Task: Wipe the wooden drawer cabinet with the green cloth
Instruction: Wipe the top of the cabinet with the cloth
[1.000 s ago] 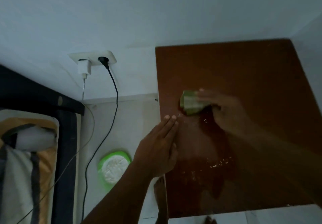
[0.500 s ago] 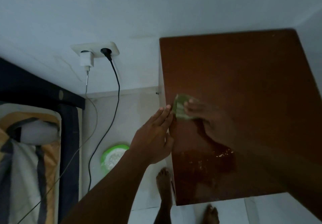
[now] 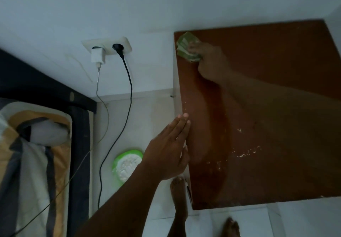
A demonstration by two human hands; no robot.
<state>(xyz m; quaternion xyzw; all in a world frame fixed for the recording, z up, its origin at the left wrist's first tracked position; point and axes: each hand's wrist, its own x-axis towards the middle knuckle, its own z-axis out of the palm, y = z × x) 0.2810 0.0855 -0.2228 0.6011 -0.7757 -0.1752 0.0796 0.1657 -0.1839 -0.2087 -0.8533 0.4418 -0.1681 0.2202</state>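
I look straight down on the reddish-brown top of the wooden drawer cabinet (image 3: 276, 61), which fills the right half of the view. My right hand (image 3: 208, 59) presses the folded green cloth (image 3: 186, 49) onto the top's far left corner, by the wall. My left hand (image 3: 168, 153) is held flat with its fingers together and extended, empty, against the cabinet's left edge near the front. Pale crumbs and smears (image 3: 245, 153) lie on the front part of the top.
A wall socket (image 3: 107, 47) holds a white charger and a black plug; their cables hang to the floor. A green plate of white powder (image 3: 127, 165) lies on the floor left of the cabinet. A bed with striped bedding (image 3: 33, 163) is at left. My bare feet (image 3: 179, 198) stand in front.
My right hand has slid the cloth from the middle-left of the top away to the far left corner. My left hand has stayed flat at the left edge.
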